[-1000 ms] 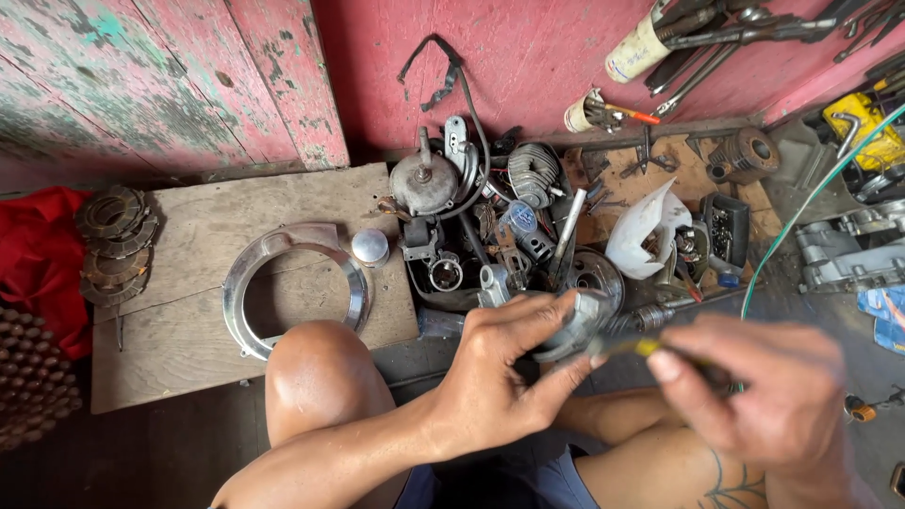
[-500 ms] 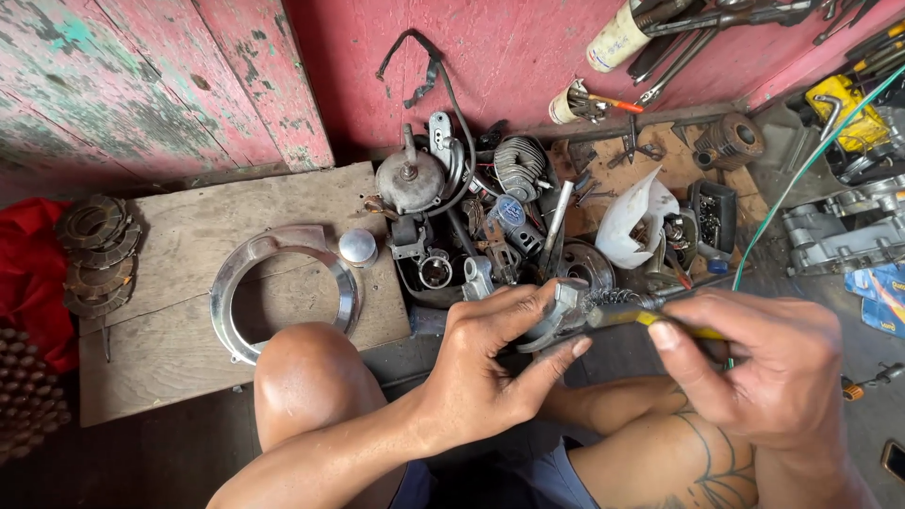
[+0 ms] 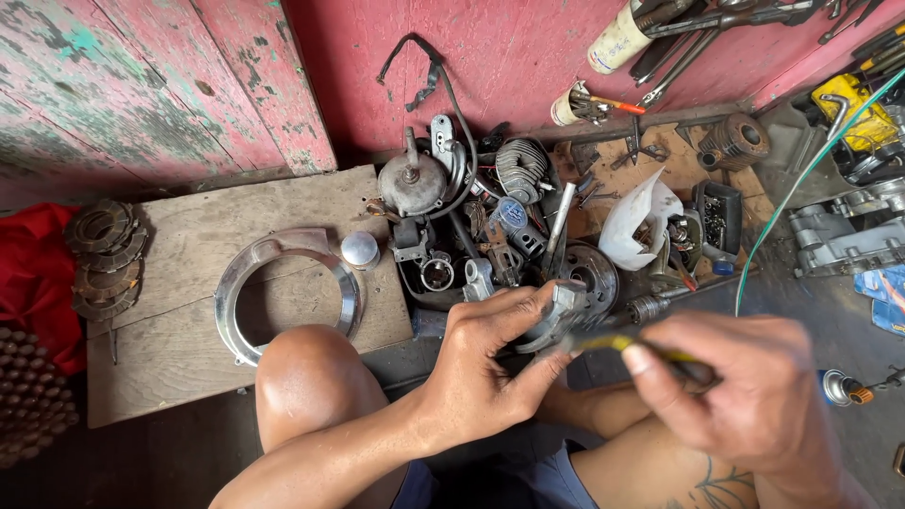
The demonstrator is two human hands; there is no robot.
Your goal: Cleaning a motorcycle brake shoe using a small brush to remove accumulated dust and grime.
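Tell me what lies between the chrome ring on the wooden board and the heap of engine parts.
In the head view, a small shiny metal cap sits on the wooden board, between the chrome ring and the heap of engine parts.

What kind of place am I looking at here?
Probably a small engine or motorcycle repair shop, worked from the floor: engine parts heaped by a pink wall, a chrome ring on a board, tools lying around.

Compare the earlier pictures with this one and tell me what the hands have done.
Little has changed. The left hand still grips the small grey metal part, and the right hand still holds the yellow-handled tool, its tip at that part. Both hands sit slightly lower in view. The chrome ring on the wooden board stayed put.
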